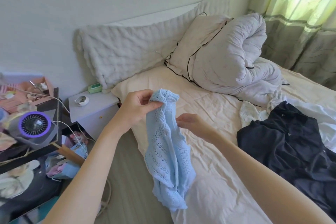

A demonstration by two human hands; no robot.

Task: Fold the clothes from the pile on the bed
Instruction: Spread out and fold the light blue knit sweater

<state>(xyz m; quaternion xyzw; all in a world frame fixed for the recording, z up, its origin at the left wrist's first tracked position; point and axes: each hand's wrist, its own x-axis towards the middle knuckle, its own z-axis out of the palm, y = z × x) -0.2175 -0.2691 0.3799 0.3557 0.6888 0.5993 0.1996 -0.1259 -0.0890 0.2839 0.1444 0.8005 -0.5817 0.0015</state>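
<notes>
A light blue openwork knit garment (pixel 167 152) hangs bunched above the left edge of the bed (pixel 214 151). My left hand (pixel 138 107) pinches its top edge and holds it up. My right hand (pixel 192 123) is just to the right of the hanging knit, fingers apart, its fingertips close to the fabric, gripping nothing. The pile of clothes lies on the right of the bed: a dark navy garment (pixel 291 143) on top of white pieces (pixel 320 112).
A rolled pale duvet (pixel 236 60) and a pillow (pixel 192 42) sit at the head of the bed. A small white bedside table (pixel 91 109) stands on the left. A cluttered shelf with a purple-ringed fan (pixel 34 125) and cables fills the far left.
</notes>
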